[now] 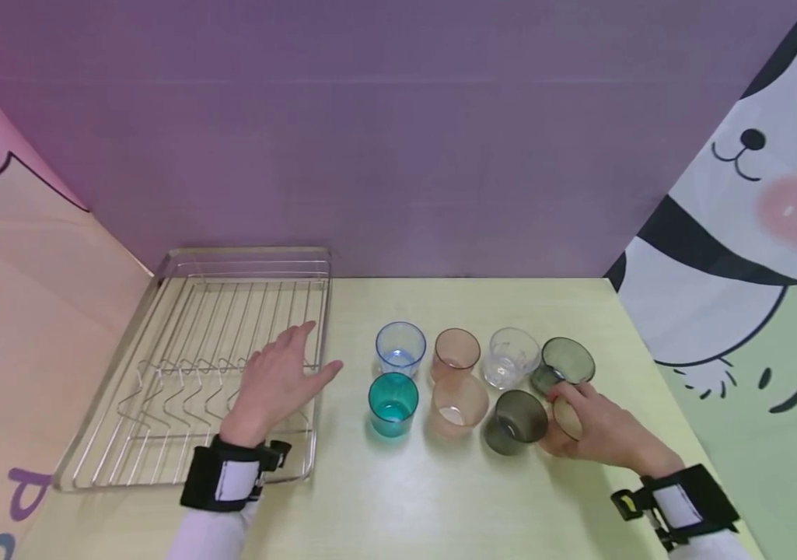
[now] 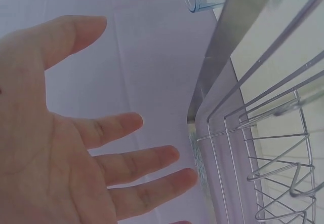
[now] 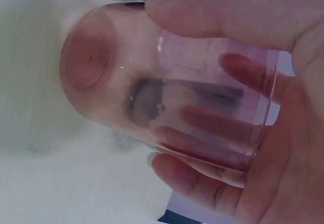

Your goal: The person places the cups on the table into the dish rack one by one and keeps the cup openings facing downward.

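Note:
My right hand (image 1: 601, 428) grips a pinkish-amber glass tumbler (image 3: 121, 82) at the right end of the front row, thumb on one side and fingers round the other. Behind that tumbler stands a grey-green glass (image 1: 568, 359), and to its left a dark grey glass (image 1: 514, 426). Over the right part of a wire rack (image 1: 226, 292), my left hand (image 1: 272, 381) hovers with fingers spread and nothing in it. The left wrist view shows its bare palm beside the rack's wires.
More tumblers stand mid-table in two rows: blue-rimmed (image 1: 400, 354), teal (image 1: 393, 408), pink (image 1: 456, 354), peach (image 1: 459, 404) and clear (image 1: 510, 362). The rack has a raised metal border and a row of bent wire dividers (image 1: 191, 381). A purple wall (image 1: 440, 155) backs the table.

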Tool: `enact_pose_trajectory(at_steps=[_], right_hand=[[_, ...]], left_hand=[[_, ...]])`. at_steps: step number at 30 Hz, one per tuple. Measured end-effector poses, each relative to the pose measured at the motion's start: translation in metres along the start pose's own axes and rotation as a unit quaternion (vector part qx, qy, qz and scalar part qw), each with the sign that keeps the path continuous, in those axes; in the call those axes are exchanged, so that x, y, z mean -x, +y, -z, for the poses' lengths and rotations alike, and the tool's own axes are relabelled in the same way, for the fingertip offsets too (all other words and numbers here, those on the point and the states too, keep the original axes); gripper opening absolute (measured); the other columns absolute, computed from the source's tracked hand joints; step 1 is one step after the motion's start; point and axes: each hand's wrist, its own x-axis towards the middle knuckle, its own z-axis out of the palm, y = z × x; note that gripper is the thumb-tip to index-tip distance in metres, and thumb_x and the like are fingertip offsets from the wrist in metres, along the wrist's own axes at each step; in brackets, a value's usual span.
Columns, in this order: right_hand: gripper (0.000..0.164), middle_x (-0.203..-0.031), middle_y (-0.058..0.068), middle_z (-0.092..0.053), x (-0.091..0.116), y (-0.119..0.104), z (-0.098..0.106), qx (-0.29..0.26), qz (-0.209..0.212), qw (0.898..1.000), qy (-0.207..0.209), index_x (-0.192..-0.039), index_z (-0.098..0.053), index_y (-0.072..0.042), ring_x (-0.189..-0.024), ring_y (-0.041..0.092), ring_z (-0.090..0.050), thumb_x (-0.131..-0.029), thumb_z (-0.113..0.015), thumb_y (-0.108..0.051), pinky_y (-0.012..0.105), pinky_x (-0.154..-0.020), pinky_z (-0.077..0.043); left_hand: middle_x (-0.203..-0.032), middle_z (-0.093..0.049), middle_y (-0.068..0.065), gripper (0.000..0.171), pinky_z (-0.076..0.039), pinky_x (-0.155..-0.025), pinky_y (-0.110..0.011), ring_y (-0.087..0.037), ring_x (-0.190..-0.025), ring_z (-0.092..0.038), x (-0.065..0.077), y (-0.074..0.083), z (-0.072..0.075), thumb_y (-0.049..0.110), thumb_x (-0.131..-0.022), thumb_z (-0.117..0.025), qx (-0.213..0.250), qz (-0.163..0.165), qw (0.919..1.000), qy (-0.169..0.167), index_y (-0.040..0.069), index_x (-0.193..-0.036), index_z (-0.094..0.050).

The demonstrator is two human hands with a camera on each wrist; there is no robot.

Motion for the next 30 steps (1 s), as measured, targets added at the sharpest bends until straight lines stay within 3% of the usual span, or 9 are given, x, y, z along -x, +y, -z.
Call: enact_pose_trajectory(at_steps=[6,13,17,22,30], right_hand=[[0.068,-0.112,0.013,-0.06,0.005,0.003,0.019,-0.013,0.01,1.0,-0.017,-0.117,-0.057,-0.018,-0.099,0.032,-0.06,-0.06,-0.091,-0.034,0.047,-0.067,-0.054],[0.067,-0.111,0.006,-0.061,0.005,0.014,0.048,-0.043,0.046,0.998,-0.011,-0.118,-0.055,-0.008,-0.095,0.022,-0.06,-0.062,-0.09,-0.018,0.035,-0.076,-0.053],[0.068,-0.112,0.004,-0.06,0.003,0.013,0.065,-0.058,0.062,0.996,0.0,-0.119,-0.054,-0.009,-0.095,0.019,-0.058,-0.063,-0.091,-0.017,0.028,-0.072,-0.053],[0.069,-0.114,0.005,-0.06,-0.001,0.006,0.084,-0.069,0.045,0.997,0.01,-0.123,-0.051,-0.009,-0.096,0.016,-0.055,-0.067,-0.09,-0.02,0.025,-0.067,-0.05],[0.07,-0.117,0.008,-0.06,-0.014,-0.009,0.1,-0.109,0.04,0.992,0.044,-0.129,-0.047,-0.008,-0.093,0.008,-0.055,-0.074,-0.088,-0.023,0.024,-0.07,-0.053]], left_hand=[[-0.149,-0.043,-0.028,0.08,-0.039,-0.103,-0.069,-0.05,-0.129,-0.049,-0.002,-0.003,0.004,0.053,-0.094,-0.057,0.011,-0.002,0.9999,0.011,0.003,-0.151,-0.034],[-0.152,-0.04,-0.026,0.078,-0.038,-0.108,-0.064,-0.046,-0.136,-0.043,-0.003,-0.004,0.006,0.055,-0.095,-0.054,0.056,-0.015,0.9983,0.011,0.003,-0.151,-0.035],[-0.153,-0.039,-0.025,0.079,-0.036,-0.111,-0.062,-0.044,-0.139,-0.04,-0.005,-0.002,0.008,0.057,-0.096,-0.052,0.073,-0.022,0.9969,0.018,0.003,-0.15,-0.035],[-0.152,-0.041,-0.024,0.077,-0.035,-0.112,-0.061,-0.043,-0.139,-0.041,-0.007,0.001,0.009,0.056,-0.097,-0.051,0.087,-0.038,0.9952,0.026,0.002,-0.15,-0.036],[-0.155,-0.038,-0.021,0.077,-0.035,-0.113,-0.059,-0.041,-0.14,-0.039,-0.01,0.007,0.011,0.059,-0.097,-0.048,0.107,-0.041,0.9932,0.021,0.006,-0.151,-0.035]])
